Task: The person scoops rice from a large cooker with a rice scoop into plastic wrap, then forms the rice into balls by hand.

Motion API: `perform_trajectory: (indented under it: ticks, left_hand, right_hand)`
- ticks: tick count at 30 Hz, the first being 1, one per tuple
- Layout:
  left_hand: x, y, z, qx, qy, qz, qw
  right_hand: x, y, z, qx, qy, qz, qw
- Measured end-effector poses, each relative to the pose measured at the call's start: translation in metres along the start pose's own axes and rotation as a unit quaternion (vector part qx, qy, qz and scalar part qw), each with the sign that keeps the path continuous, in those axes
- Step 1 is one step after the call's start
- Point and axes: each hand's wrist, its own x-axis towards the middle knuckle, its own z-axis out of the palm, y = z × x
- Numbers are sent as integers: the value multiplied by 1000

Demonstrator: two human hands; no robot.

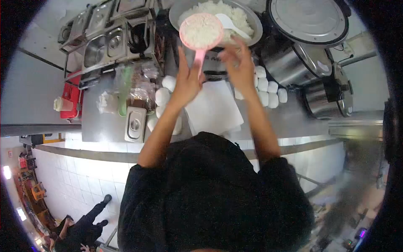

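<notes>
My left hand point(189, 84) grips the handle of a pink scoop point(199, 56), whose round cup is filled with white rice point(202, 31). The cup is over the near left part of a wide metal bowl point(174, 22) of cooked rice. A white rice paddle point(231, 25) lies on the rice, its handle toward the bowl's near right rim. Just below that handle is my right hand point(242, 69), somewhat blurred, with its fingers apart and nothing visible in them. Below both hands lies a stack of white paper sheets point(215, 109).
Several white wrapped bundles point(273, 100) flank the paper. At right stand large lidded pots point(285, 63). Metal pans point(98, 54), plastic bags point(142, 86) and a small lidded pan point(135, 124) are at left. Another person point(84, 229) is on the floor area behind.
</notes>
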Motion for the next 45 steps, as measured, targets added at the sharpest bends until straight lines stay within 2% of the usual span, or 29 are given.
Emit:
perform_trajectory:
  ticks: [1, 2, 3, 5, 6, 7, 8, 9, 11, 12, 13, 14, 15, 18, 21, 23, 24, 26, 28, 29, 31, 33, 35, 36, 38, 41, 42, 44, 45]
  left_hand:
    - [-15, -14, 10, -4, -23, 45, 999]
    - [-28, -26, 19, -8, -45, 90, 995]
    - [-41, -28, 24, 41, -45, 136, 989]
    - [-66, -34, 33, 135, -32, 227, 964]
    - [-79, -36, 28, 69, -107, 31, 991]
    - [-86, -39, 22, -2, -176, -165, 970]
    - [-89, -51, 15, -3, -174, -169, 970]
    - [-95, -72, 7, 102, -150, -158, 971]
    - [-104, -125, -8, 205, -125, -148, 959]
    - [-106, -159, -16, 324, -176, -5, 930]
    - [-109, -167, -19, 429, -223, 137, 864]
    - [-114, -175, -14, 415, -247, 100, 870]
    - [-118, -178, -10, 414, -248, 99, 870]
    - [-128, -189, -1, 450, -274, 162, 834]
    - [-135, -201, 2, 480, -279, 123, 823]
    - [-137, -200, 2, 390, -256, 25, 884]
    - [-138, -200, 2, 359, -247, -7, 900]
    - [-134, -202, 0, 450, -277, 68, 846]
    - [-133, -211, 2, 437, -279, 57, 853]
    - [-133, -216, 2, 422, -281, 41, 861]
    - [-135, -223, -1, 417, -272, 61, 865]
    - [-137, -221, 3, 405, -260, 73, 874]
    - [-143, -212, 3, 340, -208, 59, 915]
    - [-142, -211, 2, 339, -208, 56, 916]
    - [-139, -208, 0, 390, -230, 84, 888]
    - [-136, -195, 1, 407, -236, 79, 879]
    - [-136, -200, 0, 406, -235, 80, 880]
    - [-136, -213, -2, 413, -238, 139, 868]
    - [-132, -207, -2, 413, -233, 137, 870]
  right_hand:
    - [-28, 8, 13, 174, -25, 88, 980]
    - [-59, 30, 25, 226, -44, 130, 964]
    - [-82, 42, 28, 372, -67, 300, 876]
    - [-113, 46, 26, 439, -76, 329, 833]
    - [-123, 45, 24, 427, -2, 351, 833]
    - [-129, 47, 22, 413, 72, 369, 830]
    - [-140, 74, 20, 386, 96, 284, 872]
    - [-152, 95, 15, 385, 95, 287, 872]
    - [-175, 131, 5, 48, 33, 199, 978]
    - [-189, 146, 5, 48, 32, 203, 978]
    - [-202, 155, 7, -164, -84, 123, 975]
    - [-213, 165, 7, -364, -196, 34, 910]
    - [-213, 160, 6, -364, -198, 36, 910]
    - [-191, 139, -1, -340, -160, 34, 926]
    - [-94, 59, -19, -287, 18, -87, 954]
    - [-16, 34, -24, -346, 183, -258, 883]
    - [20, 35, -27, -324, 148, -212, 910]
    - [63, 29, -26, -302, 117, -168, 931]
    - [87, 12, -11, -518, 131, -86, 841]
    - [87, 13, -12, -518, 140, -90, 839]
    - [75, 36, -11, -560, 203, 44, 802]
    - [73, 68, -21, -518, 188, 104, 828]
    - [51, 61, -26, -385, 185, 250, 869]
    - [48, 68, -25, -385, 182, 251, 869]
    - [39, 83, -26, -220, 197, 348, 890]
    - [14, 105, -50, -191, 155, 372, 895]
    - [-4, 114, -58, -284, 168, 333, 884]
    - [-52, 130, -74, -345, 236, 80, 905]
    - [-80, 129, -71, -319, 181, 114, 923]
